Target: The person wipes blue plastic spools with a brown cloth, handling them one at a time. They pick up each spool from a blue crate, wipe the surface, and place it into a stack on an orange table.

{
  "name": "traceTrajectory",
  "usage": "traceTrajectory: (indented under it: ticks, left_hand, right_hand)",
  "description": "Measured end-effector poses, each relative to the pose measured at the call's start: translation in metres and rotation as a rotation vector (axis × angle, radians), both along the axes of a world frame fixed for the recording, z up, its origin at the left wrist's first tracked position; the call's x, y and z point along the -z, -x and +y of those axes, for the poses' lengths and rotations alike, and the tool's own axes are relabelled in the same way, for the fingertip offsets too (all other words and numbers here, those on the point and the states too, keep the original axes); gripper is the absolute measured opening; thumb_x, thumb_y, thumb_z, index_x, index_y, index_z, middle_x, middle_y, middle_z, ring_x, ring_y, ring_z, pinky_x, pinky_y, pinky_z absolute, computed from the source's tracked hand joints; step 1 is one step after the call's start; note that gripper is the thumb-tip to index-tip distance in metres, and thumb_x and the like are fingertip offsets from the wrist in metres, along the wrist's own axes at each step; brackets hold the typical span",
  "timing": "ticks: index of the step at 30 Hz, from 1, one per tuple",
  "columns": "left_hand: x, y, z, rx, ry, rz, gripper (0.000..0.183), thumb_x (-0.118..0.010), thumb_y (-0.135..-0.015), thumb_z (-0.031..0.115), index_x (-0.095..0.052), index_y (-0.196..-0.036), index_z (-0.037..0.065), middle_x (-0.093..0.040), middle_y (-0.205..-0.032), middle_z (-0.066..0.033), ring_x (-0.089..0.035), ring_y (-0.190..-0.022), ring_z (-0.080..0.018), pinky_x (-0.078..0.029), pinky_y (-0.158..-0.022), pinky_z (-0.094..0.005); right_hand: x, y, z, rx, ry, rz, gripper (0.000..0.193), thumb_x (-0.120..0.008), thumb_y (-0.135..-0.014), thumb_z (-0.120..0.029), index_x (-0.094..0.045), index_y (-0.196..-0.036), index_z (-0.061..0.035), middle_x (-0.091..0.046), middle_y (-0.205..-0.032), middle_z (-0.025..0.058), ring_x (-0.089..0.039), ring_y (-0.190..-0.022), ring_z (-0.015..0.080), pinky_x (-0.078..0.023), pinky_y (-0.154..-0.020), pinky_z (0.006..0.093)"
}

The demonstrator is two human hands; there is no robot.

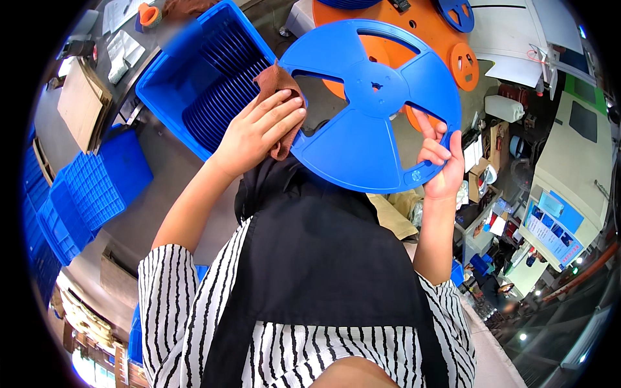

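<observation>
A large blue plastic reel disc (362, 123) with wide cut-out windows is held up in front of me. My right hand (443, 158) grips its right rim, with fingers curled through a window and the thumb outside the edge. A brown cloth (277, 81) lies over the disc's left rim. Pressing that cloth against the rim is my left hand (262, 129), its fingers laid together over the fabric. To the left stands a blue bin (171, 97) holding a row of many dark blue discs (223, 84) on edge.
Beyond the disc is an orange round table (414, 26) with blue and orange reel parts (464, 66). Stacked blue crates (97, 187) and cardboard sheets (81, 107) are at left. A white jug (504, 108) and a pale cabinet (569, 161) stand at right.
</observation>
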State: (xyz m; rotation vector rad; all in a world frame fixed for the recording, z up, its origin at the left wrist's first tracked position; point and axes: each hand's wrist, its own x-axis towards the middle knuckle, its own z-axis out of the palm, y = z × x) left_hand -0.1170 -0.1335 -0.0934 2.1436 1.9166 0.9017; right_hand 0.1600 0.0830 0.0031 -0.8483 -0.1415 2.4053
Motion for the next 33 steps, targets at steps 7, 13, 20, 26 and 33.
traceTrajectory:
  ticks: [7,13,20,26,33]
  left_hand:
    - [0.006,0.001,-0.015,-0.093,-0.046,-0.181,0.043,-0.063,-0.075,0.007,-0.059,-0.118,0.006,-0.063,-0.117,-0.009,-0.061,-0.111,-0.0255,-0.053,-0.088,-0.0339]
    - [0.019,-0.03,-0.043,-0.411,0.322,-1.826,0.038,-0.062,-0.088,0.0,-0.054,-0.124,0.0,-0.061,-0.117,-0.0043,-0.058,-0.105,-0.0131,-0.044,-0.097,-0.0298]
    - [0.033,-0.032,-0.057,-0.542,0.237,-2.262,0.046,-0.07,-0.081,0.006,-0.05,-0.122,0.003,-0.059,-0.114,-0.0096,-0.057,-0.108,-0.0234,-0.046,-0.098,-0.0406]
    - [0.04,-0.025,-0.065,-0.556,0.19,-2.328,0.046,-0.071,-0.079,0.007,-0.051,-0.12,0.003,-0.059,-0.113,-0.0103,-0.058,-0.107,-0.0237,-0.047,-0.097,-0.0417]
    - [0.036,-0.007,-0.097,-0.891,0.132,-2.171,0.042,-0.069,-0.082,0.013,-0.051,-0.119,0.006,-0.059,-0.114,-0.0097,-0.057,-0.11,-0.0231,-0.044,-0.099,-0.0405]
  right_hand:
    - [-0.003,0.026,0.004,-0.158,-0.198,0.048,0.064,-0.053,-0.093,-0.047,-0.044,-0.129,0.0042,-0.019,-0.151,0.0281,-0.051,-0.121,0.0397,-0.049,-0.095,0.0447]
    - [0.015,0.01,0.002,-0.091,-0.416,-0.188,0.058,-0.045,-0.097,-0.047,-0.046,-0.132,-0.0003,-0.042,-0.142,0.0244,-0.045,-0.127,0.0398,-0.046,-0.098,0.0466]
    - [0.039,-0.044,0.003,0.153,-0.362,-0.435,0.035,-0.044,-0.1,-0.035,-0.056,-0.117,-0.0071,-0.057,-0.13,0.0124,-0.059,-0.108,0.023,-0.051,-0.087,0.0365]
    - [0.045,-0.035,-0.006,0.142,-0.303,-0.461,0.03,-0.046,-0.099,-0.034,-0.058,-0.111,-0.0089,-0.061,-0.122,0.0096,-0.061,-0.101,0.0208,-0.052,-0.082,0.0345]
    - [0.083,-0.025,-0.052,-0.015,-0.118,-0.507,0.029,-0.048,-0.099,-0.032,-0.059,-0.109,-0.0066,-0.063,-0.118,0.0098,-0.064,-0.096,0.0207,-0.054,-0.079,0.0355]
